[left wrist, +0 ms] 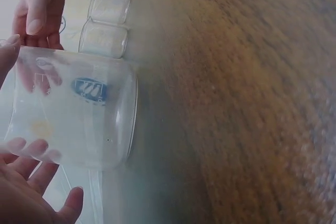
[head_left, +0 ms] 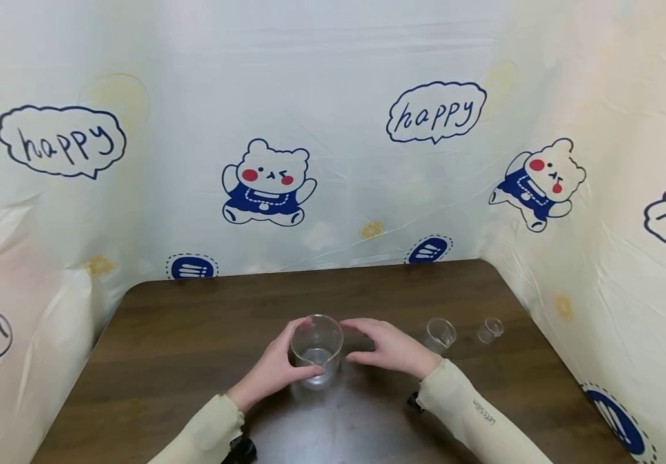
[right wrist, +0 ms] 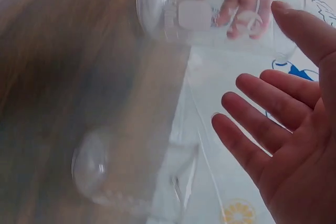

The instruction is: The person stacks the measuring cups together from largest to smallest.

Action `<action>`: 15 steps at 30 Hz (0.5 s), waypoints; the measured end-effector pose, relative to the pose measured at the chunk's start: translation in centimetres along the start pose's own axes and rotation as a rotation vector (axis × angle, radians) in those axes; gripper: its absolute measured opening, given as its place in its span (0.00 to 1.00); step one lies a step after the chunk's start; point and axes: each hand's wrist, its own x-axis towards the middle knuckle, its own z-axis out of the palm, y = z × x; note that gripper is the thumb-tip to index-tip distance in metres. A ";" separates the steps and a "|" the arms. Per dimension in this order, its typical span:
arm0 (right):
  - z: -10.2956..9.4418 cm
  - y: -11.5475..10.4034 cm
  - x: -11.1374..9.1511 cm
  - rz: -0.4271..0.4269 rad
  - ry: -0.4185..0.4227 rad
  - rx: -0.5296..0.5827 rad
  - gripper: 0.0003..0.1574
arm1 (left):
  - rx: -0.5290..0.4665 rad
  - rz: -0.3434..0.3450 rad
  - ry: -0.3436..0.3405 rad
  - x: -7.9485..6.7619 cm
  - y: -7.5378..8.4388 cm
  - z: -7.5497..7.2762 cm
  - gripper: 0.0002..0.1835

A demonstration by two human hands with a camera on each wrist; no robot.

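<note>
A large clear glass beaker (head_left: 318,338) stands upright near the middle of the brown table. My left hand (head_left: 277,367) holds it from the left, the thumb across its near side and the fingers round its far side. In the left wrist view, those fingers (left wrist: 34,150) show against the glass of the beaker (left wrist: 79,108). To the beaker's right is my right hand (head_left: 387,348), thumb and fingers spread and holding nothing. Its fingertips come close to the glass; whether any touch, I cannot tell. The right wrist view shows the fingers (right wrist: 268,114) extended and apart.
Right of my right hand stand a medium glass beaker (head_left: 441,334) and a smaller one (head_left: 490,330). The wooden table (head_left: 193,335) meets a printed curtain (head_left: 356,187) behind it and at both sides. Black devices (head_left: 242,449) sit at my wrists.
</note>
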 end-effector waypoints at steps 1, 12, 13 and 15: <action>-0.3 0.0 -0.2 -0.001 -0.005 -0.017 0.39 | 0.001 -0.004 -0.001 0.0 0.1 0.0 0.52; -3.5 0.5 -2.6 -0.065 0.054 -0.220 0.28 | -0.007 -0.016 -0.013 -0.1 0.1 0.1 0.53; -3.8 0.6 -2.8 -0.070 0.063 -0.232 0.27 | -0.007 -0.017 -0.013 -0.1 0.1 0.1 0.53; -4.4 0.7 -3.3 -0.064 0.075 -0.253 0.26 | -0.007 -0.018 -0.015 -0.2 0.1 0.0 0.53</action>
